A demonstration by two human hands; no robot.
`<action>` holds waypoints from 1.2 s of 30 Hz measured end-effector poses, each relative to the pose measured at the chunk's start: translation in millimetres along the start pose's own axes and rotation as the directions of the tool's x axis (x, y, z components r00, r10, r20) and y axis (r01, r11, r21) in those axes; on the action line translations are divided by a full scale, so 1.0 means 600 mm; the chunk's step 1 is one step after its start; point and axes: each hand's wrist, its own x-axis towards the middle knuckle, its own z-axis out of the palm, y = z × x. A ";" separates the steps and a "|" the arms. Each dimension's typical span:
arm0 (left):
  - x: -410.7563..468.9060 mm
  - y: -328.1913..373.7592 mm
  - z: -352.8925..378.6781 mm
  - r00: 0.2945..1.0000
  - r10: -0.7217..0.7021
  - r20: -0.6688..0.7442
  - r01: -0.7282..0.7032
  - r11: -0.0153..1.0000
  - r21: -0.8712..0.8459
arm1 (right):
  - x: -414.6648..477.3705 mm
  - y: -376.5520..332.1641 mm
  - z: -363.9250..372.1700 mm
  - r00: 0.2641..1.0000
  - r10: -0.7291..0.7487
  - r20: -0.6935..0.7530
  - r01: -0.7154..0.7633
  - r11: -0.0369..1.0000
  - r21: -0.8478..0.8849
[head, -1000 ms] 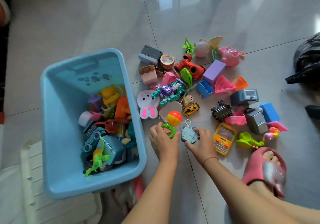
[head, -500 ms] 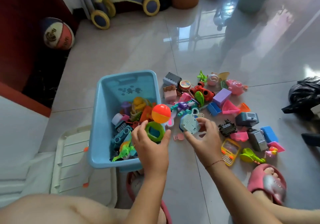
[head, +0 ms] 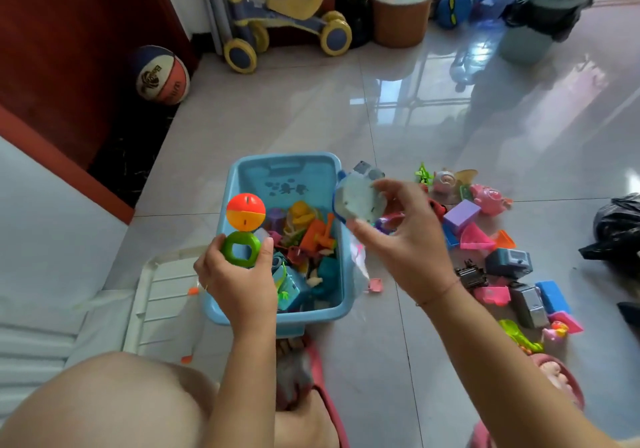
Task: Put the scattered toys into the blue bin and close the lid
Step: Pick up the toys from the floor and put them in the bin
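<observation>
Left hand (head: 239, 274) grips a rattle (head: 244, 229) by its green ring over the blue bin's (head: 284, 167) near-left corner, right hand (head: 401, 236) pinches a pale blue toy (head: 358, 200) above the right rim, both likely poised to drop in; lid (head: 162, 295) lies beside bin, more toys (head: 485, 236) scattered right.

Bright daylight enters from the far windows, throwing window-shaped glare across the glossy floor (head: 415, 129); the right hand (head: 408, 239) and its pale toy (head: 360, 201) are motion-blurred, and wide-angle distortion bends the frame's edges
</observation>
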 end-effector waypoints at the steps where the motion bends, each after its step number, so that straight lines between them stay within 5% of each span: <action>1: 0.000 -0.008 0.003 1.000 -0.020 0.012 0.020 1.000 0.016 | -0.004 0.014 0.016 0.999 0.023 0.048 -0.021 0.999 -0.036; 8: -0.013 -0.049 0.029 0.988 -0.144 0.064 0.135 0.982 0.129 | -0.054 0.095 0.127 0.935 0.218 0.279 -0.163 0.965 -0.206; 15: 0.025 -0.029 0.022 0.987 -0.125 -0.099 0.130 0.990 0.047 | 0.013 -0.066 0.043 0.997 0.077 0.003 -0.076 0.967 0.244; 20: 0.034 -0.020 0.014 0.987 -0.128 -0.101 0.129 0.992 0.005 | 0.038 -0.146 -0.011 0.996 -0.086 0.017 0.079 0.964 0.252; 28: 0.026 -0.011 -0.006 0.985 -0.137 -0.106 0.134 0.990 -0.033 | 0.043 -0.173 -0.011 0.991 -0.128 0.037 0.116 0.965 0.237; 33: 0.025 -0.014 -0.006 0.987 -0.131 -0.093 0.133 0.991 0.007 | 0.046 -0.128 0.018 0.984 -0.153 0.089 0.152 0.988 0.008; 36: 0.016 -0.034 0.005 0.989 -0.144 -0.034 0.147 0.984 0.103 | 0.022 -0.028 0.077 0.963 0.034 0.267 0.044 0.959 -0.280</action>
